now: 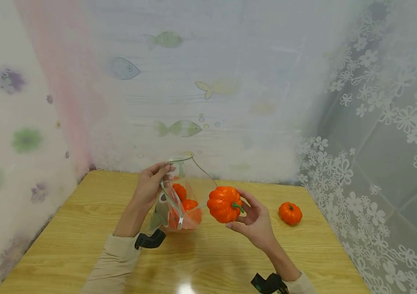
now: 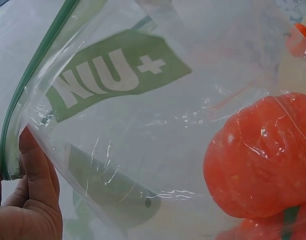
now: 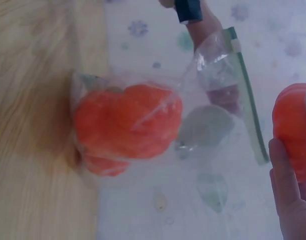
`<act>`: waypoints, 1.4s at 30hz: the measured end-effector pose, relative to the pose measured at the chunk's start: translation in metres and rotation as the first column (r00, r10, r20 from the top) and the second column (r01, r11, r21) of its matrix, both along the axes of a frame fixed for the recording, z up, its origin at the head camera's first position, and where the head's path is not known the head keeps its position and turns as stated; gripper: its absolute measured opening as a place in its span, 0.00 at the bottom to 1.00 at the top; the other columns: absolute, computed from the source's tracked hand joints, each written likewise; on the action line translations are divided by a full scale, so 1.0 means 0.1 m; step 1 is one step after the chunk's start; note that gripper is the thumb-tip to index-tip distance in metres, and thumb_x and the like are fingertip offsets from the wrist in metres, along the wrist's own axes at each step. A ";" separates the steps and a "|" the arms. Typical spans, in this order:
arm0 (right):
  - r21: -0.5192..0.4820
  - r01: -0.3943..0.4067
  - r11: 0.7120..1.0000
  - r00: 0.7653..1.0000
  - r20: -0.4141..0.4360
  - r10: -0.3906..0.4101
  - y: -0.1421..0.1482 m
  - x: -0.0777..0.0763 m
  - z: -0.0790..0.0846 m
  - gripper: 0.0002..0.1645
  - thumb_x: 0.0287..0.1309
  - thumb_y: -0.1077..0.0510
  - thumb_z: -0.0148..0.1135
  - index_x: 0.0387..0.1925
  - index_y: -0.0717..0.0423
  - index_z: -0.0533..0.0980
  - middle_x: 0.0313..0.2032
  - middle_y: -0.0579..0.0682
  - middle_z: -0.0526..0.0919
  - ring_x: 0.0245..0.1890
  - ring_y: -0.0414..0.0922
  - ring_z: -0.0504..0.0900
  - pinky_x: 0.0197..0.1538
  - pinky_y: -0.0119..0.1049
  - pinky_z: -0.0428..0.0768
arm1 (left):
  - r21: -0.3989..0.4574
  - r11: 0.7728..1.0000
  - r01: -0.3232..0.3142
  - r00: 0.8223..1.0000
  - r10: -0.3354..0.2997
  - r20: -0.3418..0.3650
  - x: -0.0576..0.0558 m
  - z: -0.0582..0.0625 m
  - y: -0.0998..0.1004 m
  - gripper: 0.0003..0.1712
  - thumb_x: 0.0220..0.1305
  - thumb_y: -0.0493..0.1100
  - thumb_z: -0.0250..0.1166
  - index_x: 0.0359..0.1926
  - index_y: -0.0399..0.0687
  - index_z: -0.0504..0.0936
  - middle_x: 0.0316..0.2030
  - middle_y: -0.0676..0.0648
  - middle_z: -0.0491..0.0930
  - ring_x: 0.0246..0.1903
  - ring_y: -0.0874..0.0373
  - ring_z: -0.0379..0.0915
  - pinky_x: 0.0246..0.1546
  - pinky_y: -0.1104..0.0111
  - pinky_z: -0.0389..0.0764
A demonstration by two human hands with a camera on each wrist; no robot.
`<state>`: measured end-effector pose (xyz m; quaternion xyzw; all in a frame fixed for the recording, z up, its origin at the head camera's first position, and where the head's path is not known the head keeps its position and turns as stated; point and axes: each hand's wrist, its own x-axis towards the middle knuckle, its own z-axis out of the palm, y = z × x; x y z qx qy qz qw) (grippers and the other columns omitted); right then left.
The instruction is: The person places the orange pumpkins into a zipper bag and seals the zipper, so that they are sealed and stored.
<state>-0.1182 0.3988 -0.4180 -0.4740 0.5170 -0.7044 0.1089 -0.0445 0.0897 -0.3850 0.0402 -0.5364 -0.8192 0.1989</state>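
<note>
My left hand (image 1: 149, 185) pinches the rim of a clear zip bag (image 2: 183, 130) whose mouth gapes toward the right. Inside the bag lie small orange pumpkins (image 3: 128, 120), seen through the plastic. In the left wrist view, the thumb and fingers hold the green zip edge (image 2: 30, 70) near its end. My right hand (image 1: 254, 222) grips another orange pumpkin (image 1: 224, 204) with a green stem, just right of the bag's mouth. The right wrist view shows that pumpkin at its right edge, apart from the green zip strip.
One more small pumpkin (image 1: 290, 213) sits on the wooden table (image 1: 179, 265), right of my right hand. Patterned curtains (image 1: 230, 102) with fish and flowers hang behind and at both sides of the table. A white zip slider (image 1: 180, 221) hangs at the bag's near edge.
</note>
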 end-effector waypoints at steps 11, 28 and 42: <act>0.000 -0.107 0.994 0.994 0.000 0.107 -0.25 0.12 0.27 0.48 0.56 0.69 0.74 0.74 0.67 0.60 0.69 0.50 0.70 0.65 0.45 0.77 0.52 0.42 0.87 | 0.009 1.000 -0.012 0.999 0.011 0.030 -0.03 0.01 0.07 0.08 0.78 0.37 0.55 0.49 0.45 0.80 0.33 0.55 0.85 0.25 0.66 0.78 0.25 0.80 0.81; 0.284 -0.086 0.955 0.996 0.017 0.085 -0.59 0.16 0.40 0.49 0.58 0.72 0.71 0.77 0.55 0.60 0.74 0.58 0.60 0.67 0.60 0.73 0.55 0.45 0.86 | -0.027 0.998 -0.059 0.996 0.060 0.070 -0.11 -0.07 0.19 0.13 0.80 0.41 0.54 0.44 0.44 0.84 0.27 0.55 0.82 0.22 0.66 0.73 0.22 0.80 0.79; 0.376 0.062 0.925 0.998 -0.005 -0.065 -0.72 0.10 0.37 0.49 0.58 0.72 0.71 0.77 0.54 0.60 0.74 0.55 0.62 0.68 0.60 0.72 0.54 0.43 0.86 | 0.018 0.998 -0.065 0.995 0.064 0.074 -0.10 -0.08 0.18 0.16 0.79 0.41 0.56 0.33 0.47 0.85 0.23 0.53 0.78 0.20 0.64 0.71 0.21 0.80 0.79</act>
